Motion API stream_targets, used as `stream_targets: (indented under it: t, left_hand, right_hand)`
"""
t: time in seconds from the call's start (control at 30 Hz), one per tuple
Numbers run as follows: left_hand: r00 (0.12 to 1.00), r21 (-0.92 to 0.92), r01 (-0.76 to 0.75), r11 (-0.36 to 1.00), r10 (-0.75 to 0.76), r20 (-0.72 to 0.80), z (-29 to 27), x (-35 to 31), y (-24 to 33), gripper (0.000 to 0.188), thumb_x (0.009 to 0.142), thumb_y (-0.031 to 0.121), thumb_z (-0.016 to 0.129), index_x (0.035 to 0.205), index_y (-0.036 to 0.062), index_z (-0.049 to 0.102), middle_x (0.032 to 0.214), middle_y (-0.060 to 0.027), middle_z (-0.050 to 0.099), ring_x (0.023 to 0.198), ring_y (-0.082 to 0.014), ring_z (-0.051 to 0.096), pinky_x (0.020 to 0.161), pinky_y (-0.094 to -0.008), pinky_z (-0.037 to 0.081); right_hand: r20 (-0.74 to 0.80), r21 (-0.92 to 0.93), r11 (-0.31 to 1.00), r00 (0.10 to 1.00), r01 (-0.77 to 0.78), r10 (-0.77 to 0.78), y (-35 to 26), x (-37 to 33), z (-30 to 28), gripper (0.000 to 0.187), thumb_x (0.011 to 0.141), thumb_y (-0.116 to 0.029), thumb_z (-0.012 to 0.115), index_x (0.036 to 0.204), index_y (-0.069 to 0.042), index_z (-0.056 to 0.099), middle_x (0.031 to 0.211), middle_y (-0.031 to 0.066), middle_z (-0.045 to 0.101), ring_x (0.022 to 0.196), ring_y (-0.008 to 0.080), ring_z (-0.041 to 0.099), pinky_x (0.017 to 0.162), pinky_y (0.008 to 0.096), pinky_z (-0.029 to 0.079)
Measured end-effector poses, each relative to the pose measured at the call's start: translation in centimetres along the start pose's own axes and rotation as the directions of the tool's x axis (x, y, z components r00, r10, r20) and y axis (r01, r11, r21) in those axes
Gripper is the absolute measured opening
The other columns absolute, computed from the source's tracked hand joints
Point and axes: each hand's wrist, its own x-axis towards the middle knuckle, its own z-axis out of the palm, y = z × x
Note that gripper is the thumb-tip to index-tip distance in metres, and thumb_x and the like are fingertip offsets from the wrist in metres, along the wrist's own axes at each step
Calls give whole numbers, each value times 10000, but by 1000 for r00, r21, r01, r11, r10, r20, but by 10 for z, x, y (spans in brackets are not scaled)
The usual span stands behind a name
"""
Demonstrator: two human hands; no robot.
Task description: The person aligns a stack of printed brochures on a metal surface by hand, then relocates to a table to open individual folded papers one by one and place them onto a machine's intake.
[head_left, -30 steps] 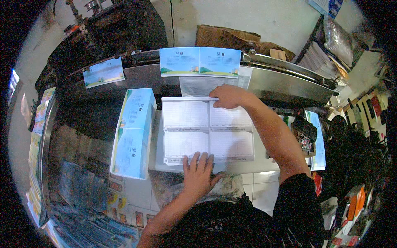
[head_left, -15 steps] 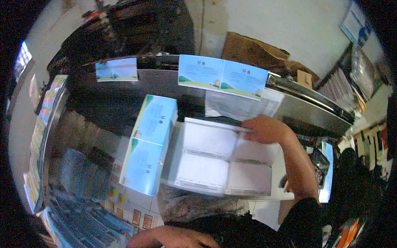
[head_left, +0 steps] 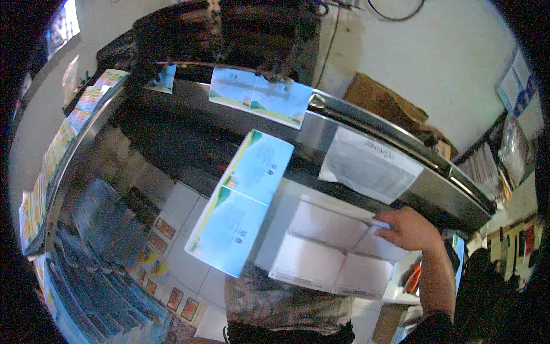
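A head-worn fisheye view looks down on a work table (head_left: pixel 172 218) in a print shop. Only the right hand (head_left: pixel 408 229) shows; its forearm comes up from the lower right edge. The left hand is out of the picture.

The right hand rests on the upper right corner of a stack of white printed sheets (head_left: pixel 329 252). Its fingers are curled loosely, with fingertips (head_left: pixel 382 225) pressing or pinching the top sheet's edge; whether it truly grips the paper or only touches it cannot be told. The stack lies flat at the centre right of the table, just in front of the person's body. Its long axis runs from lower left to upper right, tilted a little against the table edge, and faint fold lines split the top sheet into four panels.

Just left of it, touching or nearly so, lies a stack of blue and green printed covers (head_left: pixel 243 200), its long axis running steeply from lower left to upper right.

Behind both runs a curved steel machine rail (head_left: pixel 401 155). A white sheet of paper (head_left: pixel 369 166) hangs over it above the hand, and blue covers (head_left: pixel 260 94) lie on it farther left. More printed piles (head_left: pixel 97 269) fill the left side.
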Motion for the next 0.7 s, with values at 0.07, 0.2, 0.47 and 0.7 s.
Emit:
stream_targets:
  t: [0.07,0.2,0.47,0.7]
  left_hand:
    - [1000,-9,-7,1000,7,16,-6,1,1,308,955,253,574,985,-48,635,1069,-235,614,906,-362,617,775,-460,506]
    - [1000,-4,-7,1000,7,9,-11,-6,7,317,950,265,582,993,-45,634,1074,-236,613,911,-364,618,776,-460,507]
    - [999,-10,7,1000,-7,40,-21,-6,9,335,939,287,597,1009,-38,633,1083,-238,611,921,-368,619,780,-460,509]
    - [944,19,-6,1000,0,331,-25,7,22,353,930,307,611,1023,-33,632,1092,-240,609,930,-371,620,783,-460,511]
  right_hand:
    - [-24,7,999,999,43,-43,3,-6,0,330,861,-306,663,1072,-53,653,947,193,671,868,408,640,750,460,518]
    - [161,-69,997,986,-28,39,-5,-1,-7,332,857,-318,666,1076,-69,653,945,190,672,870,408,638,755,455,519]
    - [-603,0,926,739,-377,300,-3,-19,-105,265,841,-134,596,1084,-46,657,885,193,667,869,372,637,782,416,517]
    - [-789,-466,794,589,-390,-174,-3,83,-102,381,847,-115,565,1221,-175,614,1209,98,606,1060,311,591,866,444,514]
